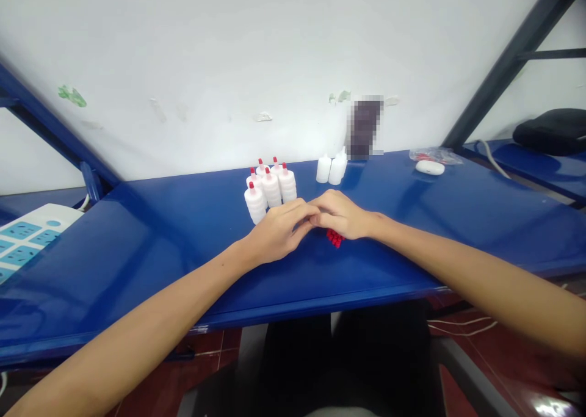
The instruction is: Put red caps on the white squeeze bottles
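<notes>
My left hand (284,228) and my right hand (344,215) meet above the middle of the blue table, fingertips pinched together. Whatever they may hold is hidden behind the fingers. Partly under my right hand lies a small pile of red caps (336,239). Just beyond my left hand stand several white ribbed squeeze bottles with red tips (271,188), grouped upright. Behind my right hand, three white bottles without red tips (336,170) stand close together near the wall.
At the back right, a white oval case (430,168) lies by a clear plastic bag (437,155) with red bits inside. A white power strip (34,237) sits at the left. Blue metal posts (503,57) frame the table (183,289), and a dark pixelated patch (365,127) covers part of the wall.
</notes>
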{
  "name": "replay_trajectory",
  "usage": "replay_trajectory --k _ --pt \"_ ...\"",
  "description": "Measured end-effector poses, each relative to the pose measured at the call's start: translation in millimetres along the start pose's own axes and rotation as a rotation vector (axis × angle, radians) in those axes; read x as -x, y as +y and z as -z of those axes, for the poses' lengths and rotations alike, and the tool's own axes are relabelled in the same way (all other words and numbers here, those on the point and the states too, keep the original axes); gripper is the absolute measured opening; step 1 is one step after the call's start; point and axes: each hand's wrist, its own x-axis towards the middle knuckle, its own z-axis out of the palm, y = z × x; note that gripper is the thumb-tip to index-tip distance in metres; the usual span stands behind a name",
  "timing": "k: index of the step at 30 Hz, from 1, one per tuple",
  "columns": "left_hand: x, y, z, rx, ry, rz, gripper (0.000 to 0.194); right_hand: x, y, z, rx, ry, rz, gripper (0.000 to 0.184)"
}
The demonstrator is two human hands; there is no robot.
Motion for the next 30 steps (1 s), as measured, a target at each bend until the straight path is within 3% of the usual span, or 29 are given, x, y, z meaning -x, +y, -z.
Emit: replay_trajectory --k 5,8,13,17,22,26,30 --pt "-2.6 4.0 2.9 -0.075 0.039 0.006 0.013 1.0 4.4 1.7 0.029 0.039 0.036 0.033" --pt "-4.7 4.4 11.9 -0.135 0.102 0.043 0.011 1.6 11.5 5.7 -0.017 0.096 -0.031 0.034" --pt "-2.0 0.5 22.7 -0.278 -0.076 0.148 0.017 -0.1 24.4 13.8 -0.061 0.202 -0.215 0.025" --pt "3.2 -1.5 18.0 -0.418 -0.139 0.288 0.02 -1.7 32.7 16.4 0.025 0.261 -0.302 0.035" --pt "4.1 2.9 11.3 -0.471 -0.003 0.274 0.031 0.3 35.8 9.5 0.177 0.323 -0.432 0.033" --pt "0.3 9.5 7.1 -0.328 0.185 0.125 0.02 1.4 21.8 5.6 0.112 0.281 -0.257 0.032" --pt "-2.9 14.8 2.8 -0.112 0.346 0.09 0.011 0.6 3.2 5.8 -0.037 0.203 -0.025 0.027"
